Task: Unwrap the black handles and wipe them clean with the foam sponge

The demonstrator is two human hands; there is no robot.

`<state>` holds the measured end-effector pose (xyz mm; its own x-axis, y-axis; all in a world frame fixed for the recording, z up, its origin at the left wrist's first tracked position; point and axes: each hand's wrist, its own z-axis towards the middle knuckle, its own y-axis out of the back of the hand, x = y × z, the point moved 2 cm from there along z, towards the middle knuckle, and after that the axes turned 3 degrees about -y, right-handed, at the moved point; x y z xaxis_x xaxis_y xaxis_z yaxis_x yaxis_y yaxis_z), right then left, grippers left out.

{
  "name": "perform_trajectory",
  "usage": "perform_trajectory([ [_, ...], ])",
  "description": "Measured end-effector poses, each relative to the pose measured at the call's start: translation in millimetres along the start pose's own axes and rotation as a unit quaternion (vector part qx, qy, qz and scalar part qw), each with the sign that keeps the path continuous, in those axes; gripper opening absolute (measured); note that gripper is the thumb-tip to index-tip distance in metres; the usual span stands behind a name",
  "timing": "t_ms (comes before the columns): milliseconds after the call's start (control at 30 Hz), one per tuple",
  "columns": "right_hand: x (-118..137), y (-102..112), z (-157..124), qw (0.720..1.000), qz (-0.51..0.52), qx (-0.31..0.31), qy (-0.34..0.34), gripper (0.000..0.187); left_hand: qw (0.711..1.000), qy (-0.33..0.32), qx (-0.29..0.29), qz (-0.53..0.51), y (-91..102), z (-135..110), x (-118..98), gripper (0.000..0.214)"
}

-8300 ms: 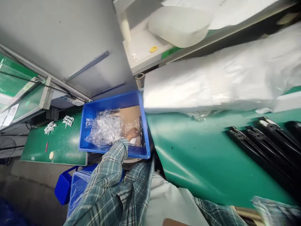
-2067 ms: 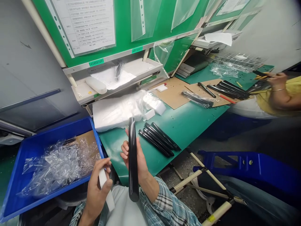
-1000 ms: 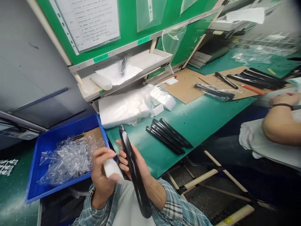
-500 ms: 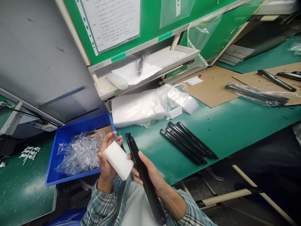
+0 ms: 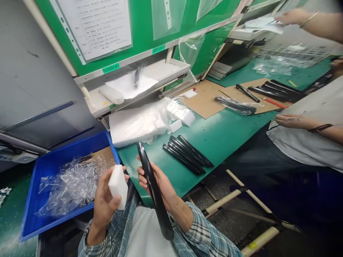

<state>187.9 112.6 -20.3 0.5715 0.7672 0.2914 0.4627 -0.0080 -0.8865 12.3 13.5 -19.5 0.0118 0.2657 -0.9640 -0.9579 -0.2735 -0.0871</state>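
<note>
My right hand (image 5: 158, 184) is closed round the middle of a long glossy black curved strip (image 5: 154, 191), held upright over my lap. My left hand (image 5: 103, 205) grips a white foam block (image 5: 118, 185) just left of the strip, a small gap between them. Several more black strips (image 5: 187, 154) lie side by side on the green bench (image 5: 222, 135) just beyond my hands.
A blue bin (image 5: 43, 167) with crumpled clear plastic wrap (image 5: 68, 182) sits at my left. White foam sheets in a bag (image 5: 139, 121) lie at the bench's back, under a shelf (image 5: 125, 89). At right a co-worker's arm (image 5: 302, 123) and cardboard (image 5: 211, 98) with more black strips.
My left hand has drawn the white foam block away to the left of the black strip. The view has swung right and a co-worker's arms have come into sight.
</note>
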Motion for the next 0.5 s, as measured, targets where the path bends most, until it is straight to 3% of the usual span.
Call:
perform_trajectory([
  [67,4,1,0,1.0,0.006,-0.001,0.018,0.027,0.988,-0.043,0.063,0.135,-0.9,-6,0,0.056],
  [200,5,2,-4,1.0,-0.02,-0.017,-0.009,0.038,0.917,-0.183,0.143,0.325,-12.4,-7,-7,0.049],
  [400,-2,4,-10,0.995,0.006,-0.063,-0.07,0.042,0.811,-0.33,0.215,0.434,-34.2,7,-24,0.048],
  [500,-3,6,-14,0.994,0.016,-0.081,-0.07,0.045,0.787,-0.352,0.208,0.461,-42.7,11,-26,0.043],
])
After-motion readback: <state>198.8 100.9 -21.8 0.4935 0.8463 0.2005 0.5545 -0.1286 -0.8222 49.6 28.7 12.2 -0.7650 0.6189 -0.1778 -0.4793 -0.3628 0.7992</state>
